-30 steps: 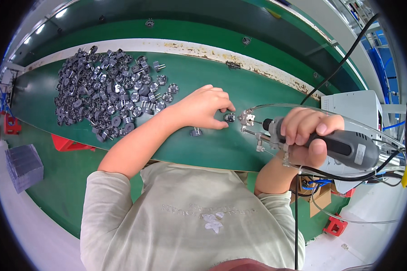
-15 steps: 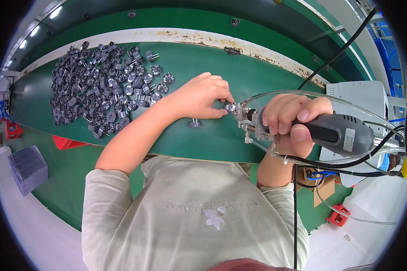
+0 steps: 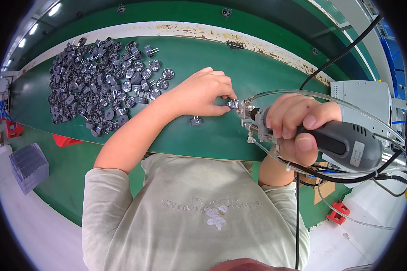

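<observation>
Between thumb and fingertips, my left hand (image 3: 209, 94) pinches a small round plug part (image 3: 232, 104) with a shiny face. My right hand (image 3: 298, 124) is wrapped round a grey handheld power screwdriver (image 3: 343, 143) with clear air hoses. Its metal nose (image 3: 245, 113) is right up against the plug part; whether the bit touches it cannot be made out. Another grey plug part with metal pins (image 3: 196, 120) lies on the green bench just below my left hand. To the left spreads a large heap of similar plug parts (image 3: 92, 86).
A rust-spotted white ledge (image 3: 176, 29) runs along the far side of the green bench (image 3: 185, 142). At the right stands a pale grey metal box (image 3: 364, 97). A black cable (image 3: 343, 52) and a clear hose (image 3: 321, 95) hang about the screwdriver. A grey crate (image 3: 29, 167) sits lower left.
The screwdriver and my right hand have shifted slightly to the right. My left hand still pinches the plug part at its nose. The whole view has moved a little.
</observation>
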`<act>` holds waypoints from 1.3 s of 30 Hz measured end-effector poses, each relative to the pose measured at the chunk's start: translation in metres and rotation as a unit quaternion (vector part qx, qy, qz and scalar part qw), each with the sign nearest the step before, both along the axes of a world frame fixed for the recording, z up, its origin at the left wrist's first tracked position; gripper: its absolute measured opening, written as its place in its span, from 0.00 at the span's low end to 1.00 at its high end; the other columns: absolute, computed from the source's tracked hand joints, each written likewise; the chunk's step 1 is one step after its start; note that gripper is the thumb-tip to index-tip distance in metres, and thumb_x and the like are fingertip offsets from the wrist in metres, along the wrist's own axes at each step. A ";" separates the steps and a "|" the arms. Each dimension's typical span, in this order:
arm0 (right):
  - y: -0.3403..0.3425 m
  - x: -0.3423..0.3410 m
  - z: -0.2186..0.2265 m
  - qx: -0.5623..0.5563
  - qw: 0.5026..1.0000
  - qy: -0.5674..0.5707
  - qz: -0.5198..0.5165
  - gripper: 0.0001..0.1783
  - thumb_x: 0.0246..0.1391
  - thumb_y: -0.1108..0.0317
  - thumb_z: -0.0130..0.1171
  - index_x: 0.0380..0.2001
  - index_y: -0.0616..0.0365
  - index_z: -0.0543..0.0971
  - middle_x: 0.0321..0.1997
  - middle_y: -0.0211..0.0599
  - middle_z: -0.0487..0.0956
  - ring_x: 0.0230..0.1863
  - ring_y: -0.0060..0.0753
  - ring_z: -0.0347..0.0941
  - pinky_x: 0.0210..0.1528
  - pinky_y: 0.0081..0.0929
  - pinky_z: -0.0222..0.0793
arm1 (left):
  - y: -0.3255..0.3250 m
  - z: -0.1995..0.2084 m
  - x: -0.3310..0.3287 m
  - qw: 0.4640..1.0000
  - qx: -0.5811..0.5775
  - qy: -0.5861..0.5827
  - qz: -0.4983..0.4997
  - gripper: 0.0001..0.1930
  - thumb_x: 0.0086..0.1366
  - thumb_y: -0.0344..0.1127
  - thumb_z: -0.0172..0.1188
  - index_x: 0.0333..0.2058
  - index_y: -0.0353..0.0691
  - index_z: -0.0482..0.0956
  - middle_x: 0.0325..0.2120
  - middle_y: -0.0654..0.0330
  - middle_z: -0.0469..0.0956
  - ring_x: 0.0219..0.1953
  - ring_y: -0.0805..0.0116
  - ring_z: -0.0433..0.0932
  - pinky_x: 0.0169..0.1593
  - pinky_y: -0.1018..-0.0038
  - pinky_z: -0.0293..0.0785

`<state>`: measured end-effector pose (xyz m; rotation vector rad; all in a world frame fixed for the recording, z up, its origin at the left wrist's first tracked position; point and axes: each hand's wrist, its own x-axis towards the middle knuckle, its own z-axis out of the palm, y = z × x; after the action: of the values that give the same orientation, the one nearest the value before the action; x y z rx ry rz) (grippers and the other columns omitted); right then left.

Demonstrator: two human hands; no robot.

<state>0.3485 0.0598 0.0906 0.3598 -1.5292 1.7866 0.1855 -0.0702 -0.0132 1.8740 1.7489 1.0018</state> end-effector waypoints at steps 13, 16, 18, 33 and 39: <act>0.011 0.001 0.002 0.049 0.998 -0.036 0.031 0.15 0.59 0.61 0.60 0.42 0.52 0.67 0.21 0.31 0.71 0.17 0.28 0.68 0.22 0.31 0.69 | -0.001 0.001 0.000 0.999 0.018 0.043 -0.011 0.14 0.55 0.38 0.69 0.41 0.46 0.86 0.32 0.67 0.78 0.39 0.65 0.75 0.46 0.68 0.67; 0.011 0.000 0.004 0.032 0.998 -0.031 0.041 0.16 0.58 0.63 0.63 0.42 0.53 0.67 0.21 0.31 0.71 0.17 0.28 0.67 0.22 0.31 0.69 | -0.002 0.002 0.001 0.997 0.033 0.073 -0.010 0.14 0.54 0.38 0.69 0.40 0.46 0.86 0.31 0.67 0.77 0.38 0.65 0.76 0.44 0.68 0.68; 0.010 0.000 0.003 0.012 0.999 -0.023 0.046 0.18 0.56 0.67 0.68 0.41 0.55 0.67 0.20 0.32 0.71 0.17 0.26 0.65 0.21 0.29 0.67 | -0.002 0.004 0.002 0.996 0.034 0.083 -0.012 0.13 0.54 0.38 0.69 0.40 0.46 0.86 0.31 0.66 0.77 0.37 0.65 0.76 0.43 0.68 0.68; 0.017 0.001 0.002 0.052 0.994 -0.020 0.094 0.20 0.56 0.70 0.67 0.44 0.56 0.66 0.23 0.34 0.72 0.18 0.27 0.66 0.24 0.31 0.69 | -0.002 0.000 0.004 0.992 0.058 0.112 -0.014 0.13 0.54 0.38 0.69 0.39 0.46 0.85 0.30 0.66 0.79 0.37 0.66 0.79 0.42 0.68 0.71; 0.023 0.003 0.005 0.076 0.991 -0.030 0.107 0.19 0.57 0.69 0.65 0.45 0.55 0.66 0.24 0.34 0.73 0.19 0.28 0.67 0.25 0.32 0.70 | -0.001 0.003 0.006 0.992 0.059 0.114 -0.017 0.13 0.53 0.37 0.69 0.38 0.46 0.85 0.31 0.67 0.78 0.37 0.66 0.79 0.43 0.67 0.71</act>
<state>0.3514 0.0826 0.0955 0.5669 -1.7294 1.8622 0.1911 -0.0708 -0.0102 2.1581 1.8112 0.9274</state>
